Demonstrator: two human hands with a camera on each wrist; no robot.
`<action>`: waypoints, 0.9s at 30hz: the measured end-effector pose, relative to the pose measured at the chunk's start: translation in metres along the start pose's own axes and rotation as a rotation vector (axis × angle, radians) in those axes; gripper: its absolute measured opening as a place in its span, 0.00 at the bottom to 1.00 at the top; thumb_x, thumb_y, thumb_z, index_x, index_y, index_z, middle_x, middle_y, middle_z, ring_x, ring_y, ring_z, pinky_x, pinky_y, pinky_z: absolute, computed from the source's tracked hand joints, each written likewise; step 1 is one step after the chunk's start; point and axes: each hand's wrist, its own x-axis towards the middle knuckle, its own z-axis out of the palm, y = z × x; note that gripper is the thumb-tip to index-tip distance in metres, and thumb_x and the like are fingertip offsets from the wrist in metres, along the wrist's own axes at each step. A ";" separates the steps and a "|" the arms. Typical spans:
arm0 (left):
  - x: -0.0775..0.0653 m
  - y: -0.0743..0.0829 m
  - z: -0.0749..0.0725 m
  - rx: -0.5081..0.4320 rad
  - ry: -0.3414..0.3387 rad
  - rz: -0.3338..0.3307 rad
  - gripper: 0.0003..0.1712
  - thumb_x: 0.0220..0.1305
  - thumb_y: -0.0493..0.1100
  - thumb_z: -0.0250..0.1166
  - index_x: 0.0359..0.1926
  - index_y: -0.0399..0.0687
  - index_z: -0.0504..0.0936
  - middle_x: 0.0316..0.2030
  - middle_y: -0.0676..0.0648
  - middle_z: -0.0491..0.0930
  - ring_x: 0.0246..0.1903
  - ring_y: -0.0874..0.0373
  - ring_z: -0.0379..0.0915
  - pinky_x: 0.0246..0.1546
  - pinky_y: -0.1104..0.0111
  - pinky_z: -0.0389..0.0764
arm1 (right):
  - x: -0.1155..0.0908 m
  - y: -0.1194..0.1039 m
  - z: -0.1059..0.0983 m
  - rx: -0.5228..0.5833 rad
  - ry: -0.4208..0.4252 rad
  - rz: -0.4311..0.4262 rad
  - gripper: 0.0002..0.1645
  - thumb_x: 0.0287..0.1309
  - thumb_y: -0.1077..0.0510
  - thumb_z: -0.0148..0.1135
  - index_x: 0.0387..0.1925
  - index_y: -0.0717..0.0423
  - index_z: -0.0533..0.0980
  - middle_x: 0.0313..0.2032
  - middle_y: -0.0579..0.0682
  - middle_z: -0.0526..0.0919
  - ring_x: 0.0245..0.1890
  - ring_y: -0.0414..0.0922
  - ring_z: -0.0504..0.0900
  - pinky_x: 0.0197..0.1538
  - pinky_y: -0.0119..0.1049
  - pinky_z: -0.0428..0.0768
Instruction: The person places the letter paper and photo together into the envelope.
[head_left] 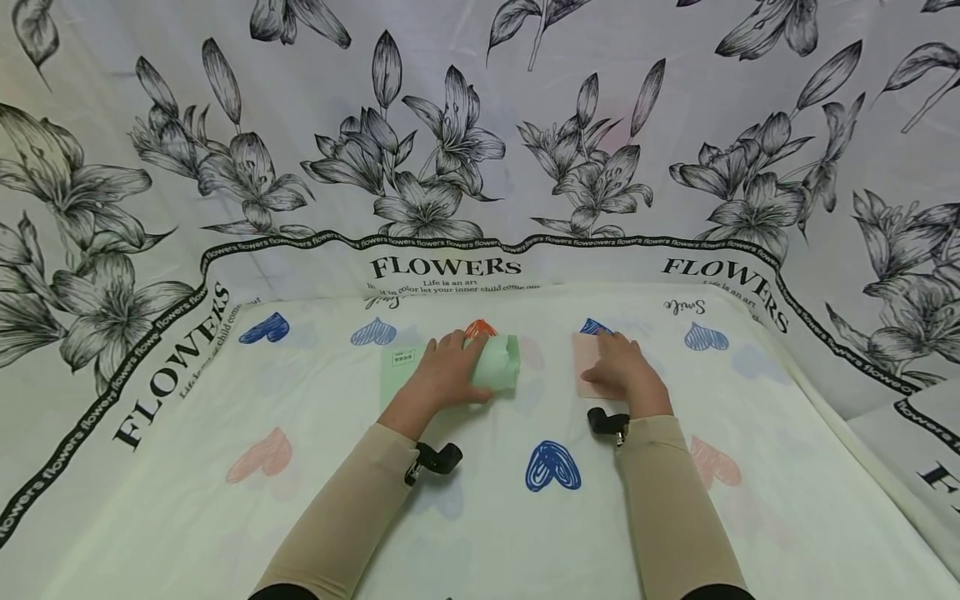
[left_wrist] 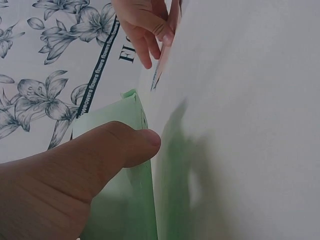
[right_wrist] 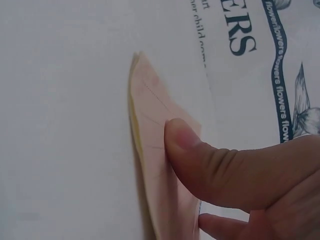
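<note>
A light green envelope (head_left: 497, 364) lies flat on the cloth, a small printed label on its left part and its right end standing a little open. My left hand (head_left: 441, 377) grips it across the middle, fingers at the far edge and thumb at the near edge. In the left wrist view the thumb presses along the envelope's side (left_wrist: 117, 200). To the right, my right hand (head_left: 624, 373) pinches a folded pale pink paper (head_left: 584, 357). Faint printed lines show on the pink paper (right_wrist: 152, 112) in the right wrist view, the thumb on its face. A gap separates paper and envelope.
A white cloth (head_left: 510, 533) printed with hearts covers the table. Behind and at the sides hangs a flower-patterned curtain (head_left: 480, 167). A small black camera is strapped at each wrist, beside the beige sleeves (head_left: 337, 508).
</note>
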 end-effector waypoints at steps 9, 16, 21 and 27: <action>-0.001 -0.002 0.001 0.013 0.007 0.008 0.58 0.54 0.64 0.75 0.79 0.51 0.58 0.67 0.35 0.65 0.70 0.38 0.59 0.71 0.39 0.56 | -0.002 0.001 -0.001 -0.019 0.006 0.034 0.57 0.65 0.44 0.68 0.80 0.65 0.48 0.76 0.74 0.47 0.75 0.71 0.47 0.72 0.68 0.52; -0.001 -0.001 0.000 -0.004 0.001 -0.003 0.59 0.54 0.64 0.75 0.80 0.50 0.58 0.68 0.36 0.64 0.70 0.39 0.58 0.72 0.39 0.55 | -0.011 -0.005 -0.001 -0.012 0.009 0.084 0.61 0.60 0.36 0.69 0.80 0.62 0.51 0.74 0.75 0.47 0.71 0.74 0.53 0.68 0.72 0.58; 0.000 0.000 -0.001 -0.010 -0.005 -0.007 0.59 0.54 0.65 0.75 0.80 0.50 0.58 0.68 0.36 0.64 0.70 0.39 0.58 0.72 0.40 0.54 | -0.017 -0.008 0.000 0.023 0.016 0.124 0.65 0.56 0.32 0.71 0.80 0.61 0.52 0.70 0.76 0.49 0.65 0.75 0.59 0.62 0.74 0.65; -0.001 0.000 -0.003 0.003 -0.002 -0.010 0.59 0.53 0.65 0.75 0.80 0.51 0.59 0.67 0.37 0.65 0.69 0.39 0.60 0.72 0.40 0.56 | -0.019 -0.008 0.002 0.101 0.065 0.178 0.62 0.52 0.34 0.75 0.78 0.60 0.58 0.67 0.75 0.53 0.61 0.71 0.59 0.60 0.72 0.67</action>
